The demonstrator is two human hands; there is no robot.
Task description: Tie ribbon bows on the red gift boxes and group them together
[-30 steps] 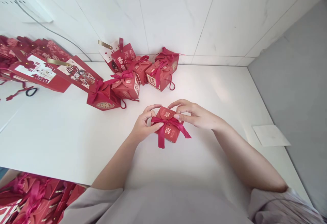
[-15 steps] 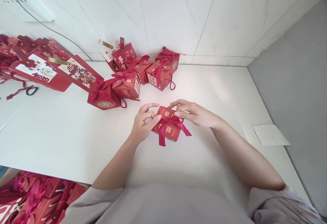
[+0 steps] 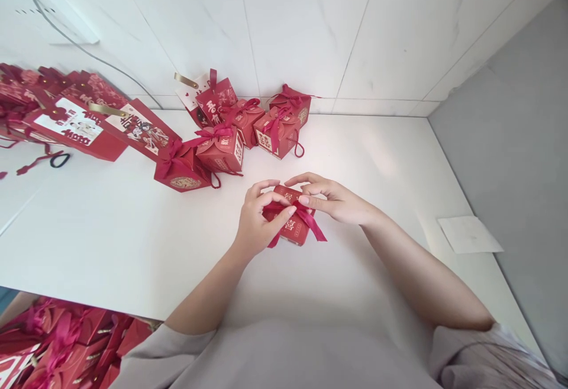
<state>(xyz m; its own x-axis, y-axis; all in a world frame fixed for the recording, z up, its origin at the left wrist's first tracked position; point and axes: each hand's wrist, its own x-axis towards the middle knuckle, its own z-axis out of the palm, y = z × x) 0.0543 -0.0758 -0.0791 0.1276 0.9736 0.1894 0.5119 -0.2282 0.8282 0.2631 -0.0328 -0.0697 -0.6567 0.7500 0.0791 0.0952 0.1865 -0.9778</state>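
A small red gift box [image 3: 300,237] with pale lettering lies on the white table in front of me. A crimson ribbon [image 3: 314,227] is tied across its top, with its tails hanging over the sides. My left hand [image 3: 260,218] reaches over the box from the left, thumb and index finger pinched on the ribbon near the knot. From the right, my right hand [image 3: 336,201] has its thumb and a finger closed on the ribbon beside the knot. Its index finger stretches along the far edge of the box. The fingers partly cover the bow.
Several red ribboned boxes [image 3: 222,155] stand beyond my hands, near the tiled wall [image 3: 302,28]. More red gift bags [image 3: 102,151] crowd the left. A pile of red boxes [image 3: 75,347] sits lower left. A white paper [image 3: 470,234] lies at the table's right edge.
My left hand has moved right over the box, from its left edge to the ribbon by the knot. My right hand stays at the ribbon, having shifted slightly left.
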